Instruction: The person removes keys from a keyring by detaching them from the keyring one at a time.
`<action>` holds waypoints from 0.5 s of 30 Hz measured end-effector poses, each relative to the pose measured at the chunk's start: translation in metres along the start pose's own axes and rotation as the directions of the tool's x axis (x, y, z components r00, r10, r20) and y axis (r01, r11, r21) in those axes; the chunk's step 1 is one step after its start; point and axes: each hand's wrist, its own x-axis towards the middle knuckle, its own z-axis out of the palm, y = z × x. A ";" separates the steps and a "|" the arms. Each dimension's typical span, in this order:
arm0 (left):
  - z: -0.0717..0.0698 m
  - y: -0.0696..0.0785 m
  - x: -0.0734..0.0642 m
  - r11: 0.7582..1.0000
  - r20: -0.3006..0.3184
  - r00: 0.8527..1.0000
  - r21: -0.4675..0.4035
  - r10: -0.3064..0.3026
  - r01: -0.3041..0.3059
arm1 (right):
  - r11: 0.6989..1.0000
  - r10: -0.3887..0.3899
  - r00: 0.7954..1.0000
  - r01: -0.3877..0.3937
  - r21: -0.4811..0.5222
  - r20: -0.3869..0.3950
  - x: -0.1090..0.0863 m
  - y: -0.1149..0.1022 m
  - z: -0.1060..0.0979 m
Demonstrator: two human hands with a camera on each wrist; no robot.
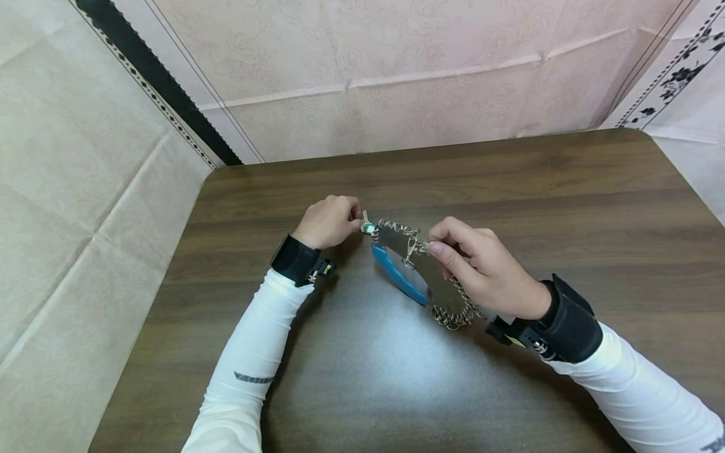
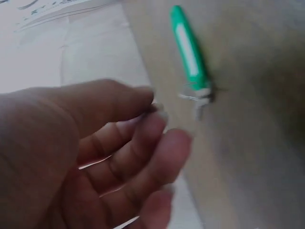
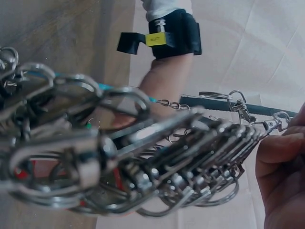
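Observation:
My right hand (image 1: 481,264) pinches a small metal swivel clasp (image 1: 411,246) between thumb and forefinger, above the table. Several shiny swivel clasps with rings (image 3: 157,167) fill the right wrist view, strung in a row; in the head view they form a loop (image 1: 453,314). A curved blue band (image 1: 399,277) runs along the loop's near left side. At the far left end is a green piece (image 1: 368,228), seen in the left wrist view as a green tube (image 2: 189,47) with a metal end. My left hand (image 1: 334,220) is beside it, fingers loosely bent, apart from the tube.
The brown wood-grain table (image 1: 351,390) lies under both hands. Pale patterned cloth (image 1: 425,82) hangs beyond its far edge, with more cloth (image 1: 85,207) to the left. Black straps with small cameras sit on both wrists.

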 end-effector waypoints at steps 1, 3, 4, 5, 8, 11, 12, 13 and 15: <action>-0.003 0.003 -0.002 1.000 -0.045 0.999 0.002 0.012 -0.012 | 1.000 0.002 1.000 -0.002 -0.001 -0.002 0.000 0.000 0.000; -0.008 0.010 -0.006 0.999 -0.161 0.986 -0.015 0.043 -0.046 | 1.000 0.009 1.000 -0.009 -0.005 -0.007 0.000 0.000 0.000; -0.012 0.015 -0.008 0.996 -0.227 0.972 -0.038 0.065 -0.075 | 1.000 0.013 1.000 -0.013 -0.007 -0.009 0.000 0.000 0.001; -0.015 0.020 -0.011 0.991 -0.292 0.952 -0.068 0.093 -0.118 | 1.000 0.017 1.000 -0.017 -0.010 -0.011 0.000 -0.001 0.001; -0.024 0.038 -0.022 0.929 -0.437 0.871 -0.174 0.224 -0.326 | 0.999 0.033 0.999 -0.033 -0.017 -0.019 0.001 -0.001 0.001; -0.032 0.058 -0.037 0.792 -0.465 0.784 -0.242 0.412 -0.560 | 0.999 0.038 0.999 -0.039 -0.019 -0.027 0.001 -0.001 0.001; -0.034 0.064 -0.041 0.744 -0.454 0.756 -0.255 0.472 -0.617 | 0.999 0.038 0.999 -0.039 -0.018 -0.030 0.001 -0.001 0.001; -0.036 0.070 -0.046 0.704 -0.439 0.730 -0.258 0.525 -0.662 | 0.999 0.037 0.999 -0.037 -0.018 -0.034 0.001 -0.001 0.001; -0.038 0.078 -0.055 0.658 -0.413 0.691 -0.246 0.593 -0.712 | 0.999 0.037 0.999 -0.038 -0.013 -0.039 0.001 -0.001 0.002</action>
